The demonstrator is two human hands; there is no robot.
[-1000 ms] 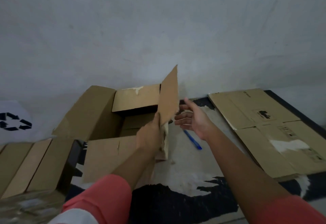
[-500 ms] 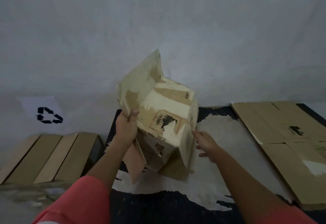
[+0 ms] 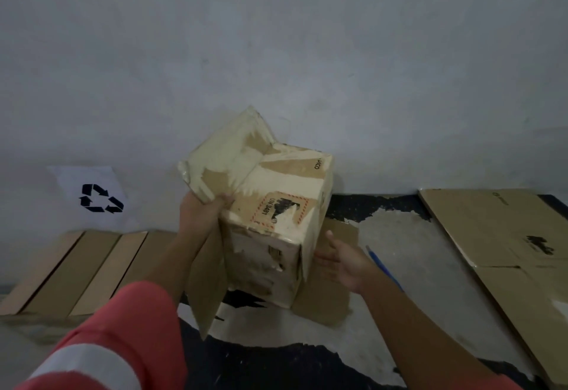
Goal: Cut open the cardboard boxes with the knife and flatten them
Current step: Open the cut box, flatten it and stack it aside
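Your left hand (image 3: 201, 216) grips the cardboard box (image 3: 276, 229) by the lower edge of its raised top flap (image 3: 224, 162), thumb over the torn, pale face and fingers curled behind it. The box stands tilted, just to the right of that grip, with its labelled face turned up toward you and one loose brown flap (image 3: 206, 291) hanging down below your left wrist. Your right hand (image 3: 342, 262) is open, fingers relaxed and spread, at the box's lower right side; whether it touches the cardboard cannot be told. Right of the box, just past that hand, the slim blue knife (image 3: 384, 268) lies on the worn dark mat (image 3: 405, 236). Farther right of the box lies a flattened sheet of cardboard (image 3: 491, 236). Left of the box are flat cardboard panels (image 3: 76, 266) and, on the wall, a recycling sign (image 3: 100, 199).
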